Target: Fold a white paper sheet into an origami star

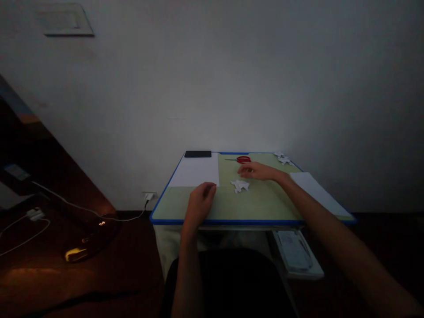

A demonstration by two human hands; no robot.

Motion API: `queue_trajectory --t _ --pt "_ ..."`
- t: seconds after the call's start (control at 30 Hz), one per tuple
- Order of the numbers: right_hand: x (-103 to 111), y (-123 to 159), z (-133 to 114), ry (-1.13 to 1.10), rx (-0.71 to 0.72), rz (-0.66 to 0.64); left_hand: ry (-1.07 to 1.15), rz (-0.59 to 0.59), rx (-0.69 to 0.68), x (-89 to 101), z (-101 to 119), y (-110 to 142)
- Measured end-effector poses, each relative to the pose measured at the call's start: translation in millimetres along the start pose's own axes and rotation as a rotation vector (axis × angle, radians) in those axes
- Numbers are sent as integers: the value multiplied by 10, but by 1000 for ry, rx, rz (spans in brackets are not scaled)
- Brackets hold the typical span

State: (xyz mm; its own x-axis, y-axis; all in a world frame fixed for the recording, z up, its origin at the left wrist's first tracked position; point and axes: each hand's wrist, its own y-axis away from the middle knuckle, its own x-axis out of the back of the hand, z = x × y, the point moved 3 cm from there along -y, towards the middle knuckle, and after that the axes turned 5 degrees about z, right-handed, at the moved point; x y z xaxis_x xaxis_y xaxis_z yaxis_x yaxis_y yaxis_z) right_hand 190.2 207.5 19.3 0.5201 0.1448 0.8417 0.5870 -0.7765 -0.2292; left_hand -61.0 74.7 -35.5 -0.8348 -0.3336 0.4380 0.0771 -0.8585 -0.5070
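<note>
My left hand (200,201) is over the left half of the table, its fingers curled together and their tips by the lower right corner of a white paper sheet (195,171). Whether anything is pinched in them is too dim to make out. My right hand (256,171) reaches in from the right, fingers slightly apart and bent, holding nothing visible. Just below it lies a small heap of cut white paper pieces (240,186). Red-handled scissors (243,159) lie right behind that hand, blades pointing left.
The pale green table (258,205) has a blue rim. A dark flat object (198,154) lies at the back left, more paper scraps (284,159) at the back right. Another white sheet (319,194) is under my right forearm. A cord runs to a wall plug (149,196).
</note>
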Motion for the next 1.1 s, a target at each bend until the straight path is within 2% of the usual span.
queue_trajectory --t 0.07,0.17,0.23,0.3,0.37,0.43,0.6,0.9,1.1 --pt "-24 155 72 13 -41 150 -37 -83 -65 -67 60 -8" --pt "-119 632 126 43 -118 322 -174 -251 -203 -215 183 -90" --pt "-212 1013 140 75 -161 369 -457 -427 -358 -356 252 -176" --pt "-289 1333 153 112 -207 420 -537 -475 -392 -457 284 -286" --pt "-332 1530 169 141 -255 482 -604 -487 -403 -532 289 -367" --pt "-356 1597 175 146 -268 496 -657 -492 -410 -575 280 -400" --pt "-350 1557 146 136 -279 493 -721 -492 -433 -579 253 -373" --pt "-332 1577 128 149 -291 494 -690 -490 -467 -525 206 -341" --pt "-326 1570 120 165 -296 488 -688 -481 -440 -523 251 -347"
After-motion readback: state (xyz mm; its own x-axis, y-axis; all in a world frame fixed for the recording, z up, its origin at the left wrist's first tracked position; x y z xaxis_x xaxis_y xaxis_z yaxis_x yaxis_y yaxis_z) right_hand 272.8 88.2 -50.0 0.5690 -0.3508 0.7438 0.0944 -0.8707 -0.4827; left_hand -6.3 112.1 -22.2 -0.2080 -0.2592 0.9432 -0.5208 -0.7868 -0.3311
